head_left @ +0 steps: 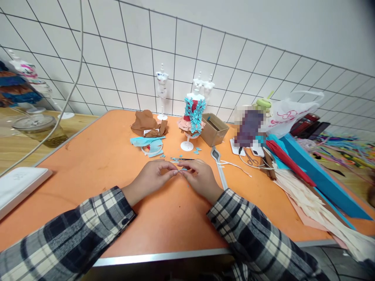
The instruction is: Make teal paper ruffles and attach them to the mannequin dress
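Observation:
My left hand (155, 175) and my right hand (200, 177) meet fingertip to fingertip above the orange table (164, 230). Both are closed in a pinch on a small blue paper piece (183, 169), mostly covered by the fingers. Just beyond them lie small blue scraps (175, 159) and a dark, thin tool (186, 159), perhaps tweezers. Behind stands a small mannequin (195, 113) dressed in blue folded paper pieces, a red top part and a pink ruffled skirt. A few loose blue pieces (197, 150) rest near its base.
Brown crepe paper (144, 123), blue paper strips (146, 141) and a tape roll (159, 148) lie left of the mannequin. A cardboard box (215, 130), scissors (252, 160), cream paper (299, 187) and a blue tray edge (325, 179) are to the right. A white device (23, 183) sits far left.

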### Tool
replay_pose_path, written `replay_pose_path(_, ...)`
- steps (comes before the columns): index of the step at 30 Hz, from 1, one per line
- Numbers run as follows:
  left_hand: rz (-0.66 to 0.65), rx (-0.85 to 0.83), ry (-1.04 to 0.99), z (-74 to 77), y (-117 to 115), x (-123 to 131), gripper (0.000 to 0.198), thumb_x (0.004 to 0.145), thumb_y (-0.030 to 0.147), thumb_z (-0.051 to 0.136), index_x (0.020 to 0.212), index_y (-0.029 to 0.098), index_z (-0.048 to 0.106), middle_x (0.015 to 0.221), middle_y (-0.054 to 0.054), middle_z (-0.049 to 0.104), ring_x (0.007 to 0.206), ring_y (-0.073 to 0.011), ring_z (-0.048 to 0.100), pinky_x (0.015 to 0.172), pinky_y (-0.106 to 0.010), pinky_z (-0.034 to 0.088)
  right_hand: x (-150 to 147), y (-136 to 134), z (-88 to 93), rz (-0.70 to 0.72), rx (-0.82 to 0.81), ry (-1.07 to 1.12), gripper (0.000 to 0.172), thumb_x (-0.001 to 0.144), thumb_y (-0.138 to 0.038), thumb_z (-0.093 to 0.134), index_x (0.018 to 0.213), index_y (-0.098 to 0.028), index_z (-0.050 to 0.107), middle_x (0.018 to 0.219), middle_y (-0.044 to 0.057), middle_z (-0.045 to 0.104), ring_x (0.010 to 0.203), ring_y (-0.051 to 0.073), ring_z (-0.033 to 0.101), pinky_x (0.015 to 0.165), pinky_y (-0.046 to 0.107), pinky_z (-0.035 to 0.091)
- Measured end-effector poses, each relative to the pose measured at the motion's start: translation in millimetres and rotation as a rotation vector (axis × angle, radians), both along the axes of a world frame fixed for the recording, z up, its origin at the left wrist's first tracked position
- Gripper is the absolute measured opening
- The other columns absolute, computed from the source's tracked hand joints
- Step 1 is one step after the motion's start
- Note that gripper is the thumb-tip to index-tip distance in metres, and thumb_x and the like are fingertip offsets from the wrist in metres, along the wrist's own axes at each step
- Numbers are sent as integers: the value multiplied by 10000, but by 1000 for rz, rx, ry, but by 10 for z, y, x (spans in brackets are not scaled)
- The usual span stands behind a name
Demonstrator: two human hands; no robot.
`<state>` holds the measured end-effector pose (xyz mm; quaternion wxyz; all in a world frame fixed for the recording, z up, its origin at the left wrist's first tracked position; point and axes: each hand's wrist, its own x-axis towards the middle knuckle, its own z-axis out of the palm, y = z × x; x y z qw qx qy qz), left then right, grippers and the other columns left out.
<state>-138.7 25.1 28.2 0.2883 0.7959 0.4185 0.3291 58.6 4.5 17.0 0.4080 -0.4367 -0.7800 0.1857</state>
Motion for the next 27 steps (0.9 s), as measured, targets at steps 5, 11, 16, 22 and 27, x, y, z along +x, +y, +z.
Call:
replay_pose_path(5, -77, -255, -92, -15, 36, 1, 238, 807, 402, 622, 776, 192, 730, 783, -31, 765, 770, -200, 703, 767, -312, 549, 34, 3, 17, 58, 74, -146, 173, 927, -297, 561, 973, -269, 725, 925, 43, 729, 894, 207, 620, 815, 345, 439)
replay_pose_path(11, -60, -219, -73, -31, 36, 16, 226, 789, 413, 647, 808, 209, 743, 798, -22, 774, 741, -188, 704, 724, -288, 560, 24, 8, 19, 52, 23, -230, 141, 930, -259, 547, 946, -237, 685, 934, 51, 704, 903, 207, 601, 811, 342, 425)
replay_pose_path(16, -20, 54, 107, -31, 7, 22, 223, 822, 389, 599, 809, 235, 760, 805, -31, 772, 786, -205, 696, 760, -304, 536, -17, -30, 11, 40, -60, -224, 136, 888, -145, 515, 974, -200, 605, 986, 69, 646, 938, 206, 575, 795, 340, 446)
replay_pose_path(22, 143, 16, -11, 10, 42, -40, 304, 838, 478, 596, 832, 214, 747, 876, -40, 773, 830, -219, 701, 807, -319, 540, -33, -21, 14, 23, -494, 418, 511, 830, -302, 629, 1305, -253, 446, 1244, 98, 578, 869, 156, 629, 618, 261, 522)
replay_pose_path(27, 140, 8, -80, -12, 53, -49, 325, 838, 500, 605, 837, 209, 748, 883, -45, 767, 830, -213, 694, 800, -312, 545, -62, -20, 10, 143, -883, 635, 368, 742, -420, 719, 1006, -178, 634, 890, 60, 682, 683, 123, 618, 456, 179, 482)
